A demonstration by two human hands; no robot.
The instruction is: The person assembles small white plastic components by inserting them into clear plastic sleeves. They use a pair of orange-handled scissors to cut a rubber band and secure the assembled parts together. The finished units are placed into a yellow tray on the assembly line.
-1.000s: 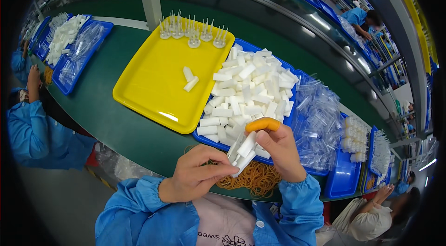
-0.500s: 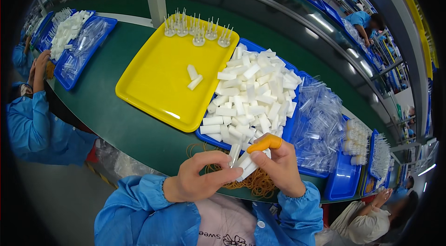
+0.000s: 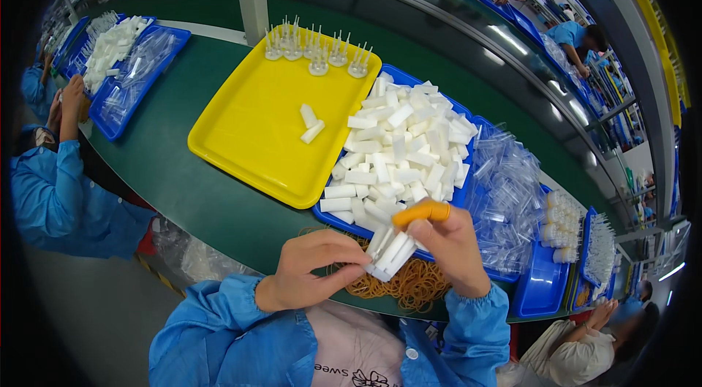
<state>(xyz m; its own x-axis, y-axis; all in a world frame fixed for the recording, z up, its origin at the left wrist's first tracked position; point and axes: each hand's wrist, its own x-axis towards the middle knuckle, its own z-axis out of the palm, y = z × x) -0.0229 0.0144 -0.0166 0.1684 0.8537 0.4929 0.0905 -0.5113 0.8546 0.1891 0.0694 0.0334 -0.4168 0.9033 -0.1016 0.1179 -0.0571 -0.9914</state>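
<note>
In front of my chest I hold a small bundle of white rectangular blocks [image 3: 395, 254] with a clear plastic part at its lower end. My right hand [image 3: 457, 244] grips it from the upper right, an orange finger cot on one finger. The thumb and forefinger of my left hand [image 3: 311, 270] pinch its lower left end. How the pieces fit together is partly hidden by my fingers. Just beyond lies a heap of loose white blocks [image 3: 409, 142] in a blue tray [image 3: 462, 197]. A pile of brown rubber bands [image 3: 406, 288] lies below the bundle.
A yellow tray [image 3: 248, 146] stands at the left of the heap. Several clear pronged pieces [image 3: 318, 58] stand along its far edge, and two white blocks [image 3: 312, 124] lie inside. Clear plastic parts [image 3: 504, 197] pile up at right. Co-workers sit on both sides.
The bundle has tilted, with its clear end now turned down toward my left fingers. My right hand has shifted slightly right and up, and my left fingertips have moved to the bundle's lower end.
</note>
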